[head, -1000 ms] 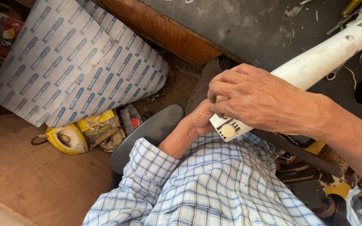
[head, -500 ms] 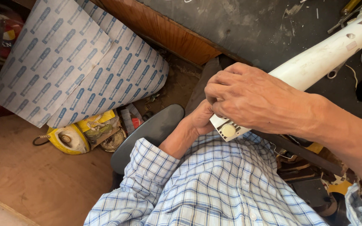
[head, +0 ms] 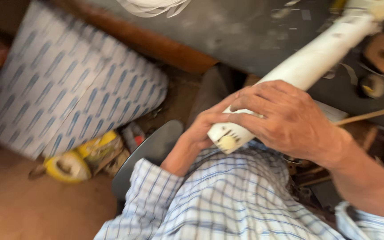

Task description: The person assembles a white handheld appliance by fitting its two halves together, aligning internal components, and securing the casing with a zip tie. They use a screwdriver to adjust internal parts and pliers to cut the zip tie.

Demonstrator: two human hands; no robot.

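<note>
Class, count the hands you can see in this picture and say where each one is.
2. The right hand lies over the near end of the white tube; the left hand grips that end from underneath, partly hidden.

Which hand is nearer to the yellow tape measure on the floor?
Left. The left hand grips the white tube's end, on the tape measure's side; the right hand lies over the tube, farther away.

white plastic tube (head: 307, 62) | slotted end cap | tilted diagonally | gripped near lower end
</note>
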